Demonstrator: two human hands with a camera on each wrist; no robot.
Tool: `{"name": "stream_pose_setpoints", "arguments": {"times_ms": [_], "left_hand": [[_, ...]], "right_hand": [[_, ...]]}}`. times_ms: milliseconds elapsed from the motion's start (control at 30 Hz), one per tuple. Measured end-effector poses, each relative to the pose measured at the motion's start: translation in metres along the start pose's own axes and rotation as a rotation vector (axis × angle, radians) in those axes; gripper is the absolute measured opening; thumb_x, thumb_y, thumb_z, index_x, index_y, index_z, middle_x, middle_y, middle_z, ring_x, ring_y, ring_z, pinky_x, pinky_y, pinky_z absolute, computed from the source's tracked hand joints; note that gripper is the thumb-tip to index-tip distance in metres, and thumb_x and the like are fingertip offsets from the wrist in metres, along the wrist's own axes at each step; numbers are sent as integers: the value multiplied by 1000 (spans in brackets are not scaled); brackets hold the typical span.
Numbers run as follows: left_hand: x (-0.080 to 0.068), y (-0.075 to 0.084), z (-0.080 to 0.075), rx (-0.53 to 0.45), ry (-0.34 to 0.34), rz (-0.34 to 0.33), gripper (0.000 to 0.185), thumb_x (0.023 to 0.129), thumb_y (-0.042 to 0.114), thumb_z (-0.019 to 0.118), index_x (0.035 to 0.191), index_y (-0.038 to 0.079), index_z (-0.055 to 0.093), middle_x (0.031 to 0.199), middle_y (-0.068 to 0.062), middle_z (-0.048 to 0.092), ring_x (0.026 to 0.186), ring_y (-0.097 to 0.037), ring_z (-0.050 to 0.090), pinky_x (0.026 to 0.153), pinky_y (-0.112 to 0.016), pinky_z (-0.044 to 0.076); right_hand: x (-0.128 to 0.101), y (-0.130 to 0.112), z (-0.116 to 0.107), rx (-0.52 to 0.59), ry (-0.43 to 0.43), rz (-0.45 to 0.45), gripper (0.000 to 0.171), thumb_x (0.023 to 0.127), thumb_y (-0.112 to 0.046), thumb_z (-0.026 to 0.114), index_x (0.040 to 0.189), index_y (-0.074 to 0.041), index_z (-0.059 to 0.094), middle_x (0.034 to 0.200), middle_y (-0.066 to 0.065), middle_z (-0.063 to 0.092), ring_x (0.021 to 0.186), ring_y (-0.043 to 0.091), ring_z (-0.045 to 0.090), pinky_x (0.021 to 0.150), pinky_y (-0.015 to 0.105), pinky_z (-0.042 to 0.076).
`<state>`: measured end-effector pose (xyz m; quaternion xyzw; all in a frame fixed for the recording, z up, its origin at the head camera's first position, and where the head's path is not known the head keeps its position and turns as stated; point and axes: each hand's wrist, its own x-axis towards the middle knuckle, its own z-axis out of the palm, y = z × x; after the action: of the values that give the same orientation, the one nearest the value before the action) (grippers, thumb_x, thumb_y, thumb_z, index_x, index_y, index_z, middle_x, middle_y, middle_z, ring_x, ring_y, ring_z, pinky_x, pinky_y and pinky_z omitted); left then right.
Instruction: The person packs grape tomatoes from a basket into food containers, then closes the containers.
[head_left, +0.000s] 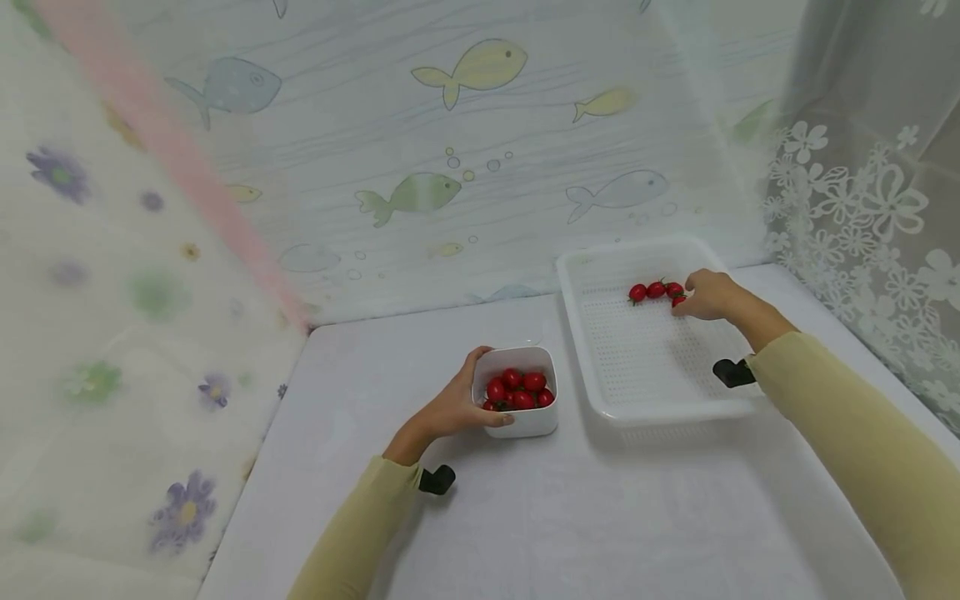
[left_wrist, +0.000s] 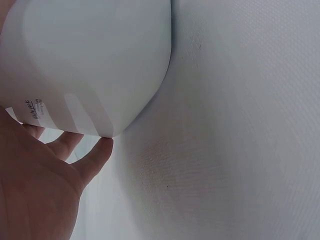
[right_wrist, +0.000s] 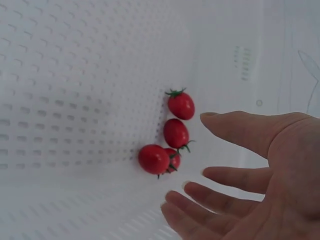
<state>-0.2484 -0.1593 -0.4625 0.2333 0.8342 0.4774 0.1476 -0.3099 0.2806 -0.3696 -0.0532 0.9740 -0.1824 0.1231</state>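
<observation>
A small white tub [head_left: 525, 421] filled with cherry tomatoes [head_left: 519, 389] stands on the table. My left hand [head_left: 471, 393] grips its left side, thumb on the near wall and fingers round the far rim. The left wrist view shows the tub's wall [left_wrist: 90, 60] close up, with my fingers [left_wrist: 95, 155] under its edge. To the right lies a white perforated tray [head_left: 645, 412]. Several cherry tomatoes [head_left: 656, 290] lie in a row near its far edge. My right hand [head_left: 701, 296] hovers just right of them. In the right wrist view the fingers [right_wrist: 220, 177] are spread and hold nothing beside the tomatoes [right_wrist: 172, 135].
A white cloth covers the table [head_left: 600, 517]. Fish-patterned sheeting [head_left: 450, 125] closes the back, flowered fabric [head_left: 90, 292] the left, and a lace curtain [head_left: 870, 208] the right. Both sleeves are pale yellow.
</observation>
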Motion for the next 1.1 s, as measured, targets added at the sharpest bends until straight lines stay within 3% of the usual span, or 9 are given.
{"name": "stream_pose_setpoints", "arguments": {"times_ms": [300, 567, 733, 933, 1100], "left_hand": [[-3, 4, 2, 16, 18, -27, 108, 76, 36, 87, 158, 21, 19, 147, 0, 43, 138, -21, 40, 111, -55, 40], [-2, 6, 1, 3, 2, -27, 109, 77, 28, 87, 159, 21, 17, 151, -4, 41, 140, -25, 38, 112, -56, 38], [-1, 3, 1, 4, -1, -26, 109, 77, 26, 87, 160, 19, 15, 153, -7, 39, 142, -28, 37, 112, -59, 38], [-2, 1, 1, 20, 4, -30, 107, 77, 35, 87, 158, 24, 18, 148, 1, 42, 138, -21, 40, 111, -54, 41], [-2, 2, 1, 24, 7, -18, 106, 76, 39, 87, 156, 26, 19, 146, 3, 42, 137, -20, 41, 110, -52, 42]], "right_hand": [[10, 8, 9, 71, -21, 16, 68, 94, -21, 63, 132, 29, 35, 136, 47, 38, 126, 62, 41, 103, 66, 42], [20, 10, 19, 126, -33, 74, 79, 96, -22, 60, 141, 30, 21, 143, 49, 30, 132, 63, 36, 106, 67, 39], [26, 10, 25, 122, -8, 76, 76, 95, -22, 61, 137, 30, 25, 138, 49, 36, 128, 61, 41, 105, 66, 41], [32, 12, 30, 113, 19, 86, 71, 94, -19, 61, 134, 30, 29, 133, 49, 41, 124, 60, 45, 103, 65, 43], [36, 14, 31, 111, 55, 90, 63, 93, -18, 62, 128, 29, 39, 124, 45, 50, 110, 53, 57, 92, 57, 52]]}}
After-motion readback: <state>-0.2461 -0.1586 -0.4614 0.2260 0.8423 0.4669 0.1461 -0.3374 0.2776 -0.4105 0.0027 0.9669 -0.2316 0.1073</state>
